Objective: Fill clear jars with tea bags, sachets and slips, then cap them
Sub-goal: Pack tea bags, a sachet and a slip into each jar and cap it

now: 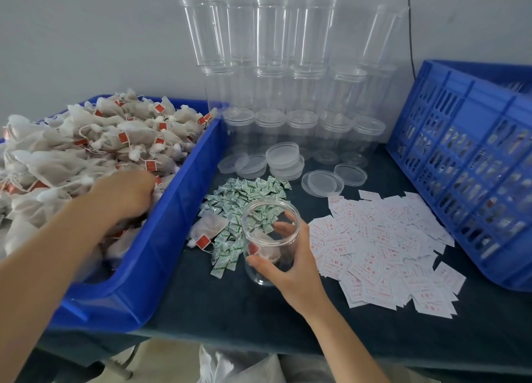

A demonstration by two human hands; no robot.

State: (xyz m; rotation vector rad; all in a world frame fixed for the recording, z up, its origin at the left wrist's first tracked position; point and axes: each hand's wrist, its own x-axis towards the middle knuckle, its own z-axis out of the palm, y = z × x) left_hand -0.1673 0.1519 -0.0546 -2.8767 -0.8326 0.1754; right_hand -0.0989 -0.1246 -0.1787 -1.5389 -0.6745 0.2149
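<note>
Partly, tea bags [86, 141] hide the left hand [123, 195]; right hand [290, 270] grips jar [267, 228].

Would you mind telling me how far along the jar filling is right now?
Early on. Done: nothing filled and capped shows; what the blue crate holds is unclear. In hand: the right hand grips an open jar holding what looks like one tea bag, while the left hand reaches into the tea bag bin. Left: sachets, slips, lids, and the stacked empty jars.

Jars [270, 89] clear glossy plastic; tea bags [95, 141] matt fibrous mesh; slips [383, 250] paper; counter [230, 305] dark matt cloth; crate [466, 141] blue plastic.
</note>
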